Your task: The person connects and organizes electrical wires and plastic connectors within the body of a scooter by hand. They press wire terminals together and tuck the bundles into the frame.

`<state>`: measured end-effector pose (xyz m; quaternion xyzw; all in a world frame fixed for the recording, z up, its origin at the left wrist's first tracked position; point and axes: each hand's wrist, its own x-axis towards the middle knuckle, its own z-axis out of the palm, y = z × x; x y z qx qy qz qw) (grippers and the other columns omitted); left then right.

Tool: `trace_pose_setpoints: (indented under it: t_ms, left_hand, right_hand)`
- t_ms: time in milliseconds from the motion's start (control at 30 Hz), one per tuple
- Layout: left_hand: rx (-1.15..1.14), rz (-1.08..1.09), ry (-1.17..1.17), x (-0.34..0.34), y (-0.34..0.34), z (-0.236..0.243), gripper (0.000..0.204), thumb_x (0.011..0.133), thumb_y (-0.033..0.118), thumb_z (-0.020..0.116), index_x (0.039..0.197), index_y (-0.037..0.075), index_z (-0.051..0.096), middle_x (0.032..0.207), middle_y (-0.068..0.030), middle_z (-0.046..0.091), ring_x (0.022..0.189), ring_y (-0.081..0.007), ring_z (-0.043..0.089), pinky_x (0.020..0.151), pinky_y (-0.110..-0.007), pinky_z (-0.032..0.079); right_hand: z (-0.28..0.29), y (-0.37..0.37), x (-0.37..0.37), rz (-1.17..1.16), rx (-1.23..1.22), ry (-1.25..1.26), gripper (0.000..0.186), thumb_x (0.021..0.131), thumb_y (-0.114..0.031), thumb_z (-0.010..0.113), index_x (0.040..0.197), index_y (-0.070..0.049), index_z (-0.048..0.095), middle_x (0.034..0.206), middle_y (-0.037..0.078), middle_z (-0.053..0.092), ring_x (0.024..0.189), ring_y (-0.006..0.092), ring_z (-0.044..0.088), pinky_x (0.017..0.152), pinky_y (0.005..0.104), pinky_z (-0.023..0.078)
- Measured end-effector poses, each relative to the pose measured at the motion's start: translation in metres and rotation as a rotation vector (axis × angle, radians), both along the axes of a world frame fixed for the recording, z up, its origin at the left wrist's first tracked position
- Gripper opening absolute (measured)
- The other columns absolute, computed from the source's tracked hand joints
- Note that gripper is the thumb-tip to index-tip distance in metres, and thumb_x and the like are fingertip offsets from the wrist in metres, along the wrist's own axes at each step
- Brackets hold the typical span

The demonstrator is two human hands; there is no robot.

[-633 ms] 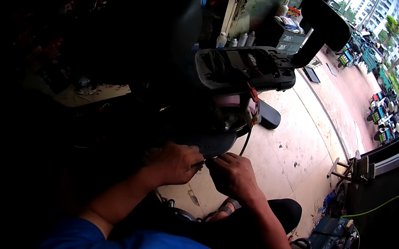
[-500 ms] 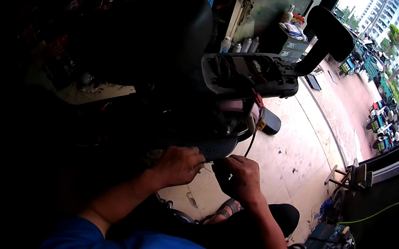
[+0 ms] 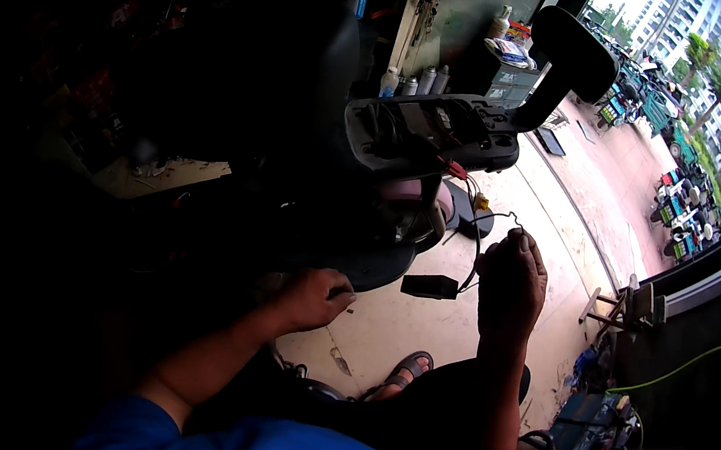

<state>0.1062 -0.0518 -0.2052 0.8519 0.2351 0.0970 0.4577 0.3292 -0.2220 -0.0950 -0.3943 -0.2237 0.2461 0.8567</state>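
My right hand point(image 3: 514, 282) is raised, with fingertips pinched on a thin dark wire point(image 3: 514, 216). From the wire a small black box point(image 3: 430, 286) dangles, left of that hand and above the floor. My left hand point(image 3: 316, 298) is curled beside the lower dark body panel point(image 3: 378, 270) of a scooter. Whatever its fingers hold, if anything, is lost in shadow. Over the panel, the scooter's open seat frame point(image 3: 433, 135) shows cables inside. A red connector point(image 3: 454, 168) and a yellow connector point(image 3: 480, 201) hang on wires from its rear.
A black backrest point(image 3: 579, 59) rises from the scooter's rear. Spray cans point(image 3: 428, 80) and a stack of boxes point(image 3: 511, 73) stand behind. At right are a small stool point(image 3: 622, 308) and a pile of tools and boxes point(image 3: 586, 428). The left side is very dark.
My right hand has moved up and to the right, drawing the wire and black box out beside the scooter. My left hand has shifted slightly down and left.
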Motion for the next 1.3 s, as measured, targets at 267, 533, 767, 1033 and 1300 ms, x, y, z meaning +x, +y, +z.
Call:
trace_pose_setpoints:
  t_ms: [267,533,767,1033,1300]
  left_hand:
    - [-0.390,-0.128,-0.268,0.032,-0.030,0.014,0.080,0.089,0.029,0.089,0.156,0.006,0.052,0.088,-0.0011,0.062,0.080,-0.0104,0.058,0.079,-0.030,0.052]
    - [-0.292,-0.079,-0.566,0.051,-0.041,0.050,0.040,0.090,0.009,0.087,0.127,0.002,0.072,0.114,-0.0113,0.078,0.105,-0.0155,0.073,0.094,-0.033,0.058]
    - [0.283,-0.174,-0.533,0.045,-0.003,0.093,0.038,0.082,0.011,0.089,0.118,0.005,0.075,0.104,-0.0140,0.077,0.090,-0.0270,0.077,0.079,-0.036,0.061]
    - [0.297,-0.322,-0.585,0.069,0.034,0.142,0.038,0.081,0.012,0.086,0.116,0.004,0.076,0.101,-0.0150,0.076,0.089,-0.0273,0.076,0.079,-0.037,0.060]
    - [-0.315,-0.214,-0.488,0.105,0.068,0.169,0.035,0.093,0.014,0.086,0.122,0.002,0.073,0.108,-0.0056,0.076,0.097,-0.0120,0.072,0.081,-0.030,0.061]
  right_hand:
    - [0.004,0.008,-0.004,0.257,0.346,0.301,0.015,0.114,-0.018,0.052,0.123,-0.006,0.056,0.095,0.002,0.059,0.092,0.0161,0.059,0.090,0.0333,0.050]
    - [-0.004,-0.002,-0.005,0.092,0.166,0.197,0.023,0.114,-0.020,0.054,0.128,-0.002,0.057,0.105,0.003,0.059,0.092,0.0153,0.057,0.086,0.0314,0.051]
    - [0.005,-0.020,0.003,-0.926,-0.383,-0.830,0.058,0.099,0.010,0.060,0.154,0.006,0.044,0.149,0.024,0.057,0.136,0.0328,0.060,0.114,0.0410,0.050]
    - [0.048,0.005,-0.009,0.083,-0.380,-1.095,0.070,0.090,0.000,0.073,0.155,0.000,0.048,0.148,0.022,0.059,0.136,0.0341,0.061,0.116,0.0437,0.047]
    - [0.042,0.033,0.029,0.094,-0.424,-0.931,0.048,0.099,-0.005,0.076,0.142,0.001,0.058,0.116,0.011,0.075,0.101,0.0152,0.071,0.093,0.0320,0.057]
